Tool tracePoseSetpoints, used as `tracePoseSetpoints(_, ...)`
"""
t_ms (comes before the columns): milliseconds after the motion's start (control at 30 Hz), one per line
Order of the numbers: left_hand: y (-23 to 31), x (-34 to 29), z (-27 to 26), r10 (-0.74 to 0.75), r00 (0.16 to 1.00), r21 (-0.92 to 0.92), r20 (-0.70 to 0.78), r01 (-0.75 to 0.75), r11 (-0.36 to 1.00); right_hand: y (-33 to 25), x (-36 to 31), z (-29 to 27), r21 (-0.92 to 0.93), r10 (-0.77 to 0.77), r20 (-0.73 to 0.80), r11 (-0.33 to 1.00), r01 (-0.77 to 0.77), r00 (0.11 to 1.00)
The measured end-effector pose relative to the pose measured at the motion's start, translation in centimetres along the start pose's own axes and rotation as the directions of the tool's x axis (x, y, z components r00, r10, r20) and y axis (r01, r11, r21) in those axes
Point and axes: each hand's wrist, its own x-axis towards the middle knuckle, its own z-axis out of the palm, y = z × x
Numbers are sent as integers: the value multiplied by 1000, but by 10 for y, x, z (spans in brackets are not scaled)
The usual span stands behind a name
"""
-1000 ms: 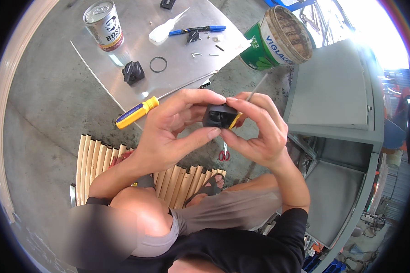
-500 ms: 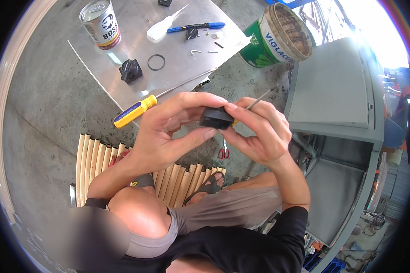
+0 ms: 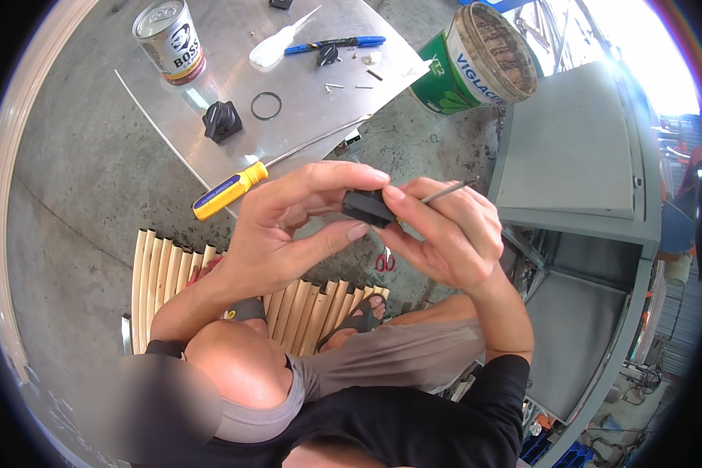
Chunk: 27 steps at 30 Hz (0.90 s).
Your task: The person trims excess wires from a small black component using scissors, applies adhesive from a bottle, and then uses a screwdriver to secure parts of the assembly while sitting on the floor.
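Thumb and fingers of my left hand [image 3: 288, 222] pinch the left side of a small black plastic block [image 3: 366, 208]. My right hand [image 3: 448, 234] grips the block's right end with thumb and forefinger. A thin metal shaft [image 3: 451, 190], apparently a small screwdriver's, sticks out between my right fingers; a speck of yellow shows under them, but most of its handle is hidden. Beyond my left hand, a yellow-handled screwdriver [image 3: 230, 192] rests across the near edge of the metal table [image 3: 234, 62]. A black rotary knob on a square base [image 3: 222, 122] and a black ring [image 3: 266, 106] lie on the table.
Farther back are a drink can [image 3: 169, 43], a white nozzle bottle [image 3: 271, 51], a blue marker [image 3: 335, 45], a small black knob [image 3: 327, 54] and loose screws [image 3: 334, 85]. A bucket [image 3: 476, 62] and grey metal cabinet [image 3: 569, 148] stand right. Red-handled scissors [image 3: 384, 262] lie below my hands.
The black block has tilted a little in my fingers. My right hand has turned slightly, and the metal shaft now lies flatter. Both hands keep their hold.
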Motion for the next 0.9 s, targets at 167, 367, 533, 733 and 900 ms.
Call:
tracePoseSetpoints(167,1,0,0,0,1000,4,4,0,1000,0,1,0,-4,-2,8,1000,2,1000)
tracePoseSetpoints(367,2,-2,0,-40,999,11,-9,40,999,0,0,2,-15,7,-3,1000,-7,1000)
tracePoseSetpoints(533,2,-2,1,-68,997,-14,-35,68,998,-2,1,2,-41,-4,9,999,4,1000)
tracePoseSetpoints(733,2,-3,1,-93,994,-52,-54,90,995,-2,1,2,-24,7,19,1000,-6,1000)
tracePoseSetpoints(900,0,-3,0,-98,995,-84,-29,95,992,-3,0,2,12,81,30,997,-81,996)
